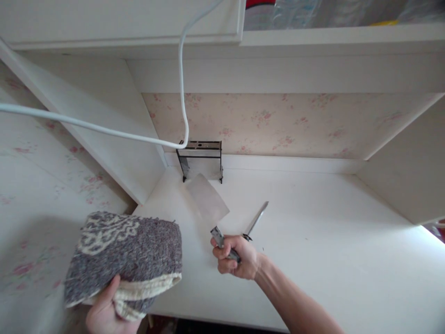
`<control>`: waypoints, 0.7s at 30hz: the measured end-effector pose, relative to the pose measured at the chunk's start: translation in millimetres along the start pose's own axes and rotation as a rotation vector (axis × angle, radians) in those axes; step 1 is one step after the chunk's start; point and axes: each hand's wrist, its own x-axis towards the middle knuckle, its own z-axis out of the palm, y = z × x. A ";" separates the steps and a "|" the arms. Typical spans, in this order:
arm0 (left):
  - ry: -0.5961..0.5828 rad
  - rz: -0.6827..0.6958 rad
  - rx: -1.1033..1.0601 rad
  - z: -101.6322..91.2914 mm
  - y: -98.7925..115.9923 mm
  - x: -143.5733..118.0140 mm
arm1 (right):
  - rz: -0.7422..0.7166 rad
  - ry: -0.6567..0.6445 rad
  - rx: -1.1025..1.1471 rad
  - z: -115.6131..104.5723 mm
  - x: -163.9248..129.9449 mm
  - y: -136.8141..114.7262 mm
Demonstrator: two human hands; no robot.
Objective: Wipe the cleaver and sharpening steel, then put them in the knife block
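Observation:
My right hand [236,256] is closed around the grey handle of a cleaver [207,197]. Its broad, pale blade points up and left over the white counter. A folded grey knitted cloth [139,250] with a cream pattern and cream edge is in my left hand [111,306], thumb on top; the other fingers are mostly hidden. Just beyond my right hand, a slim metal tool [257,220] lies on the counter, its dark lower end partly hidden. Against the back stands a metal knife holder [200,162] with a black frame and slots on top.
A white cable [104,131] loops across the upper left, in front of the knife holder. Above the white counter [330,260] hangs a white cabinet [121,23], with plastic-wrapped things on its open shelf [330,35]. A side panel [104,111] bounds the left.

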 end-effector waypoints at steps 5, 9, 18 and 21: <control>-0.192 -0.230 -0.190 39.6 -32.4 -3.2 | -0.189 0.111 -0.046 5.8 -21.4 10.8; -0.568 -0.389 -0.242 59.9 -64.1 -1.2 | -0.249 0.079 -0.100 10.2 -33.9 24.7; -0.744 -0.508 -0.067 91.6 -109.2 -32.8 | -0.273 0.320 -0.295 17.6 -40.7 45.0; -0.769 -0.425 -0.148 89.1 -108.1 -34.6 | -0.235 0.327 -0.277 15.5 -47.4 48.3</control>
